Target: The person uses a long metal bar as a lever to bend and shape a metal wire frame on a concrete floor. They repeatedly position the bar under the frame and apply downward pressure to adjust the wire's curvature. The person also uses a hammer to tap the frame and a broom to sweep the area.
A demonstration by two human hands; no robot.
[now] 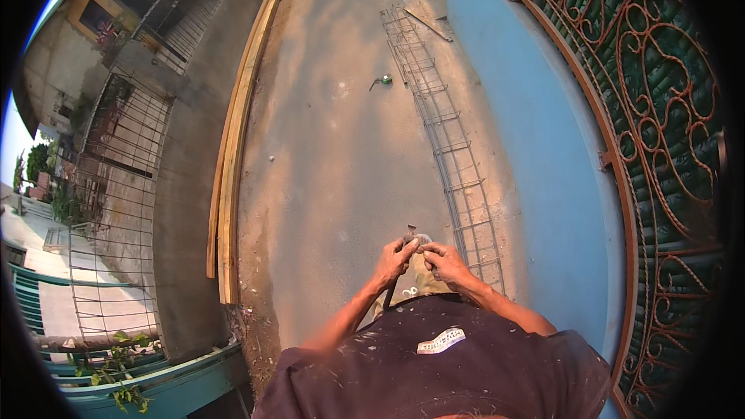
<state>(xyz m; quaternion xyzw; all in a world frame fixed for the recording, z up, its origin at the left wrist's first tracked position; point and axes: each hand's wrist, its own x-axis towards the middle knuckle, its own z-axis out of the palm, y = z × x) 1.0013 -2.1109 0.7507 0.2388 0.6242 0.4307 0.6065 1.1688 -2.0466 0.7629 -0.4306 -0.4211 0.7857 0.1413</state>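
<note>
Both hands meet low in the middle: the left hand (pixel 396 254) pinches a small dark metal tool (pixel 409 231), and the right hand (pixel 445 257) is clenched on a tiny pale bit beside it, too small to tell what. Just past them the rebar cage (pixel 450 155) runs along the concrete floor (pixel 341 155) beside the blue wall (pixel 528 147), planks (pixel 233 171) off left.
</note>
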